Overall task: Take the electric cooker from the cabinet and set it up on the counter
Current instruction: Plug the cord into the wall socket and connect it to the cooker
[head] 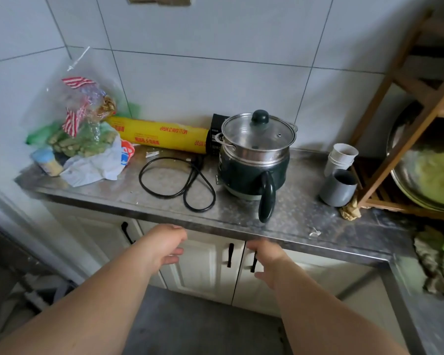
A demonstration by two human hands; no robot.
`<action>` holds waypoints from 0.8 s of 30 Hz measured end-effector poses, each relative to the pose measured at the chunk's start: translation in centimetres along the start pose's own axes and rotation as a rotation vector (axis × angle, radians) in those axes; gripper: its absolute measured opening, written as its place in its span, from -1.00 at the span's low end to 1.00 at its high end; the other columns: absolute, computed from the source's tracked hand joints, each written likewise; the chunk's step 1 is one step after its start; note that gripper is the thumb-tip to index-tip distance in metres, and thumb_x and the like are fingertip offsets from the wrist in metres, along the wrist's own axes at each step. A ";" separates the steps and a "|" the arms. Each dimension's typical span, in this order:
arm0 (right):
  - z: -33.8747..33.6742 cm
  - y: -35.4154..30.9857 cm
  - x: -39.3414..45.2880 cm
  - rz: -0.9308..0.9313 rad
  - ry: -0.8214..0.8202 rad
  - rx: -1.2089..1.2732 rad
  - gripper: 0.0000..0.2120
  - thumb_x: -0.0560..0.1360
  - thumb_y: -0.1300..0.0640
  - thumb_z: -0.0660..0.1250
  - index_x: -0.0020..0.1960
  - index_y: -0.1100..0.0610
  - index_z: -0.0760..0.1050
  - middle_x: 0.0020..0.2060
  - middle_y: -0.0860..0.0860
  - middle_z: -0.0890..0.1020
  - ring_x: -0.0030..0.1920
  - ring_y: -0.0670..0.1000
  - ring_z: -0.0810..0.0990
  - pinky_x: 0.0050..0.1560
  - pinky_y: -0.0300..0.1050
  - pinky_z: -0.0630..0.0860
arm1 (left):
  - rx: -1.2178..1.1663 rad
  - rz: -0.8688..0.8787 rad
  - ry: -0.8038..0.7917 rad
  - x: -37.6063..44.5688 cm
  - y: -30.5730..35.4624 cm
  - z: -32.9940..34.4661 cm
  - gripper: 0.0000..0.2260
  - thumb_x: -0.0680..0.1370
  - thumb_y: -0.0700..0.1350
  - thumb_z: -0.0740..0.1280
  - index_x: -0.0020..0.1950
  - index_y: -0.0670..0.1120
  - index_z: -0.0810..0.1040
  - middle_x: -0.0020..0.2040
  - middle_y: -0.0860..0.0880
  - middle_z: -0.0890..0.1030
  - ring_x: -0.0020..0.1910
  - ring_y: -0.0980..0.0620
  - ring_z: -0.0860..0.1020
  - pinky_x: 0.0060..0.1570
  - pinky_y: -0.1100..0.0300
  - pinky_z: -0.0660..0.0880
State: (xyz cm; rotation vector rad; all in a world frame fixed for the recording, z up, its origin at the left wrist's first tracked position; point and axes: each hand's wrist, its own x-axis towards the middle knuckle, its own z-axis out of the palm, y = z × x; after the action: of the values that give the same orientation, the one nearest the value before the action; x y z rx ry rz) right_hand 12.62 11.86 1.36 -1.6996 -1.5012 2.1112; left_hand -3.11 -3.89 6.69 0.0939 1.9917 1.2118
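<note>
On the steel bench (292,226), the electric cooker (254,160) is already being stood, its cord (174,183) unplugged. Left hand (164,245) and right hand (265,260) are being held loosely open, empty, at the shut cabinet doors (203,265).

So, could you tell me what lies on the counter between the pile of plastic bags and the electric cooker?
In the head view, a loose black power cord lies coiled on the steel counter between the plastic bags and the electric cooker; a yellow cling-wrap box lies behind it.

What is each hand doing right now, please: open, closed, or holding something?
Left hand: open, fingers loosely curled, holding nothing, in front of the cabinet door.
Right hand: empty, fingers at the door handle; grip cannot be told.
</note>
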 end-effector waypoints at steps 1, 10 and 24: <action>0.3 -0.1 -0.2 0.002 0.013 -0.074 -0.71 0.43 0.06 0.32 0.13 0.09 0.45 0.07 0.08 0.45 0.14 0.11 0.45 0.08 0.08 0.45 | -0.001 0.010 0.004 0.1 0.2 -0.1 -0.80 0.47 -0.21 0.23 0.07 -0.11 0.49 0.10 -0.10 0.53 -0.07 -0.04 0.56 -0.25 0.14 0.50; 5.5 -7.3 -2.6 -0.317 -0.076 -0.247 -0.91 0.45 0.17 0.24 -0.18 0.14 0.50 -0.24 0.11 0.57 -0.25 0.05 0.58 -0.29 -0.14 0.49 | -0.040 0.135 -0.037 3.1 5.2 -2.8 -0.80 0.50 -0.21 0.22 0.11 -0.10 0.49 0.08 -0.14 0.55 -0.06 -0.05 0.57 -0.13 0.10 0.53; 17.6 -17.5 5.2 -0.369 0.254 -0.671 -0.51 0.46 0.13 0.21 0.38 0.03 0.26 0.23 0.11 0.49 0.10 0.13 0.54 0.02 -0.08 0.51 | 0.432 0.395 -0.118 18.1 13.9 -8.6 -0.68 0.51 -0.07 0.19 0.24 -0.02 0.49 0.18 -0.14 0.57 0.07 -0.14 0.56 0.03 0.08 0.49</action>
State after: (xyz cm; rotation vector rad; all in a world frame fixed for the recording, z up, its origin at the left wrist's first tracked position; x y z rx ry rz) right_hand -11.75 12.84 8.31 -1.5755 -2.3645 1.2286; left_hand -25.59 5.31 9.01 0.7875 2.1589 0.9553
